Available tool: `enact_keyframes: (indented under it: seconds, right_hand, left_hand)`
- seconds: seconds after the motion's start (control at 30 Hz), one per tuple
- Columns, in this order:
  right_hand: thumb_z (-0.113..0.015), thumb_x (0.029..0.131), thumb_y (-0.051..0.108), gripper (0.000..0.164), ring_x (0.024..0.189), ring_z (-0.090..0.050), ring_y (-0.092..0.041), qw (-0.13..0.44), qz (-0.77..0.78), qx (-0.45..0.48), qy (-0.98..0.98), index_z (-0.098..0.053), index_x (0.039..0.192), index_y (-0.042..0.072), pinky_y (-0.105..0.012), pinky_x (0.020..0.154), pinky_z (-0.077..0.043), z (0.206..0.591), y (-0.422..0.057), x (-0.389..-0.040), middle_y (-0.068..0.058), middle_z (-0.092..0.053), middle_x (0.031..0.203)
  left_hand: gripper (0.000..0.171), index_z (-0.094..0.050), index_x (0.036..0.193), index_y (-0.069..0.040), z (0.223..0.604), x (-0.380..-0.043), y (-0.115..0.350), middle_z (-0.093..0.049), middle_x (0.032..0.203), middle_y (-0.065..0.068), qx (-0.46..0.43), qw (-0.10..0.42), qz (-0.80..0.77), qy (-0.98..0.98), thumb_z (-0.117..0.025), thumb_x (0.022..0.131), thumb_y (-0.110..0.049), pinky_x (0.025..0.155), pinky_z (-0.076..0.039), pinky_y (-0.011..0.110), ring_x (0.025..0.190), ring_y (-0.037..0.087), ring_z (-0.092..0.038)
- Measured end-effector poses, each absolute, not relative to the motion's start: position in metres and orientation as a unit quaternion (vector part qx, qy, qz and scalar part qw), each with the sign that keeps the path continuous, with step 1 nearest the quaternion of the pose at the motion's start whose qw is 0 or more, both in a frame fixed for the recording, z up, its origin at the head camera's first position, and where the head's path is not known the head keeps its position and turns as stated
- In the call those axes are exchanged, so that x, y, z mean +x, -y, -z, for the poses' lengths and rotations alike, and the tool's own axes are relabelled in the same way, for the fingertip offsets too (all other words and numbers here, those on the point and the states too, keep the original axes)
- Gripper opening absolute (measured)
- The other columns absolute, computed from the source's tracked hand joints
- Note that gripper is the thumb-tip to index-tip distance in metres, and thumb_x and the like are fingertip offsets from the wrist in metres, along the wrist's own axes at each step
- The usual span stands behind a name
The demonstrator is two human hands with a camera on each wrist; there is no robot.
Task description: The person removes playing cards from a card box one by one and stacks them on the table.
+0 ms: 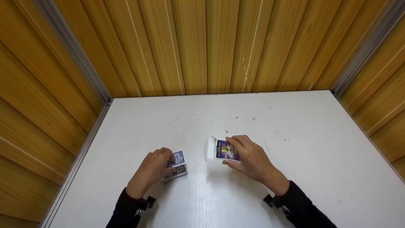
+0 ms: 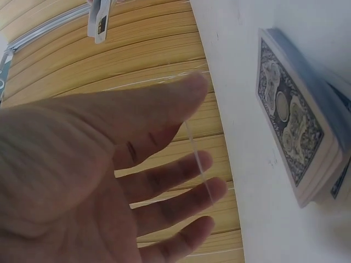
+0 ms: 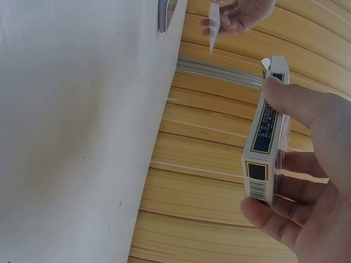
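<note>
My left hand (image 1: 153, 167) pinches a blue-backed playing card (image 1: 179, 157) between thumb and fingers. In the left wrist view that card (image 2: 197, 158) is seen edge-on as a thin pale line. Below it on the table lies a deck of playing cards (image 2: 285, 112) with a dark patterned back on top. My right hand (image 1: 254, 158) grips a card box (image 1: 222, 150) by its long edges, thumb on one side and fingers on the other. The box's purple printed face is turned up, and its white end flap (image 1: 210, 148) stands open toward the left. The box's inside is hidden.
The white table (image 1: 303, 139) has small dark marks and scuffs (image 1: 236, 117) past the hands. Yellow wood-look panels (image 1: 190, 47) with metal corner posts (image 1: 71, 47) enclose it at the back and both sides. Both wrists wear dark straps with camera mounts.
</note>
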State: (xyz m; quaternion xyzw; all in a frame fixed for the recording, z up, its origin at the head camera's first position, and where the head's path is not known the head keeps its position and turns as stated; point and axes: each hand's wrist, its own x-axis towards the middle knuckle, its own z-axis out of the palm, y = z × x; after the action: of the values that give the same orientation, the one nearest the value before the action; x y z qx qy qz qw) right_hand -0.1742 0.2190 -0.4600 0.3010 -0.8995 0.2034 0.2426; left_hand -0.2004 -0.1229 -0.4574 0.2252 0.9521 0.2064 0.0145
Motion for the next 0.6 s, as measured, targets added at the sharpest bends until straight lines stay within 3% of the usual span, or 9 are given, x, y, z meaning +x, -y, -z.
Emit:
enact_keyframes:
  seconds: [0.1,0.3,0.6]
  right_hand:
    - [-0.092,0.078,0.038,0.075,0.111,-0.062,-0.026,0.243,-0.203,0.301,0.900,-0.062,0.134,0.000,-0.038,0.079,-0.059,0.460,-0.218,-0.175,-0.013,-0.064,0.122]
    - [-0.092,0.077,0.038,0.074,0.110,-0.062,-0.026,0.250,-0.198,0.308,0.897,-0.062,0.133,0.000,-0.039,0.077,-0.059,0.460,-0.216,-0.176,-0.012,-0.065,0.120]
    - [-0.092,0.078,0.039,0.075,0.111,-0.062,-0.027,0.242,-0.196,0.305,0.900,-0.062,0.135,-0.001,-0.039,0.079,-0.059,0.460,-0.215,-0.176,-0.014,-0.064,0.122]
  left_hand:
    - [0.026,-0.066,0.090,-0.009,0.461,-0.200,0.124,-0.066,0.113,0.008,0.214,0.054,-0.210,-0.952,-0.089,0.079,-0.007,0.076,-0.049,0.040,0.085,0.019,-0.054]
    - [0.027,-0.062,0.087,-0.009,0.468,-0.200,0.124,-0.059,0.099,0.001,0.200,0.096,-0.229,-0.948,-0.087,0.080,-0.002,0.074,-0.048,0.037,0.086,0.017,-0.052]
    - [0.030,-0.059,0.086,-0.008,0.475,-0.200,0.122,-0.055,0.091,0.001,0.206,0.109,-0.220,-0.947,-0.086,0.078,0.000,0.074,-0.048,0.039,0.084,0.018,-0.050]
